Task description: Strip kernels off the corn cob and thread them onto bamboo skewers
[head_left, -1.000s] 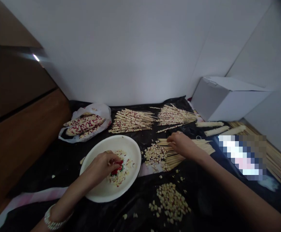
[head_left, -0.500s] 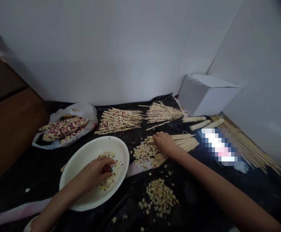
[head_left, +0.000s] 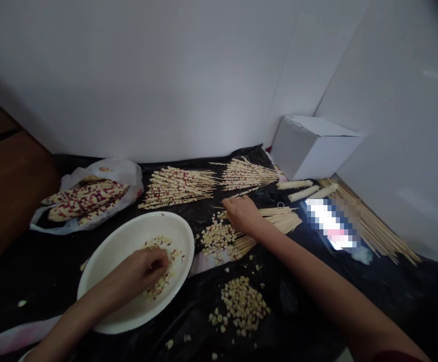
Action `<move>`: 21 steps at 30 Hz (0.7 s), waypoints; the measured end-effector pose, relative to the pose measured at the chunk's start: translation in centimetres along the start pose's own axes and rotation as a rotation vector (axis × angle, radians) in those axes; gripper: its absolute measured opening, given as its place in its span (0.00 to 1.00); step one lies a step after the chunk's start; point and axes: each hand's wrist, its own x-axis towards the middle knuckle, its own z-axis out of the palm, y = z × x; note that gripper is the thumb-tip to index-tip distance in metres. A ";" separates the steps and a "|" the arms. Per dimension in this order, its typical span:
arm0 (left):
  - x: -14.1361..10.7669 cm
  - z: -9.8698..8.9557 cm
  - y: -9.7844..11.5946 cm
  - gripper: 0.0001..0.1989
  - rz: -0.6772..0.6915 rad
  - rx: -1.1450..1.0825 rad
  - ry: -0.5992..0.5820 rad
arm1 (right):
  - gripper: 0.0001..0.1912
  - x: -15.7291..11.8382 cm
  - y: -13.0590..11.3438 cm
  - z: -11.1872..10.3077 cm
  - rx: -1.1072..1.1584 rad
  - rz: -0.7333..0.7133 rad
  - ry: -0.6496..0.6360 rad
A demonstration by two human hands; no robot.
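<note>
My left hand (head_left: 149,266) is inside the white bowl (head_left: 108,261), fingers curled together over loose corn kernels (head_left: 161,287). What lies between those fingers is hidden. My right hand (head_left: 241,213) is at the far edge of the bare wooden skewers (head_left: 279,219), fingers bent and pressed together. A thin skewer (head_left: 218,207) sticks out left of its fingertips and appears to be held. Just beyond them lies a single skewer threaded with kernels (head_left: 247,192). A pile of red and cream kernels (head_left: 217,237) touches the left ends of the bare skewers.
Two fans of kernel-threaded skewers (head_left: 181,187) lie at the back. A plastic bag (head_left: 130,176) holds corn cobs (head_left: 91,198) at left. Nearer is another kernel pile (head_left: 245,304). At right are stripped cobs (head_left: 304,193), a lit phone (head_left: 328,223), more sticks (head_left: 377,226) and a white box (head_left: 313,146).
My right hand has shifted away from me to the far edge of the skewers, and a skewer tip now shows at its left. The left hand has turned and curled more within the bowl.
</note>
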 end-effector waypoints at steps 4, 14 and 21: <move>-0.6 -1.1 -0.4 0.09 -0.025 -0.036 0.076 | 0.12 1.7 -2.0 -3.2 0.091 -0.045 0.149; -5.4 -3.9 -3.3 0.11 -0.158 0.024 0.178 | 0.10 5.1 -10.5 -9.1 0.303 -0.276 0.341; -4.3 -3.2 -3.6 0.08 -0.174 0.052 0.107 | 0.10 4.1 -10.9 -8.2 0.359 -0.318 0.193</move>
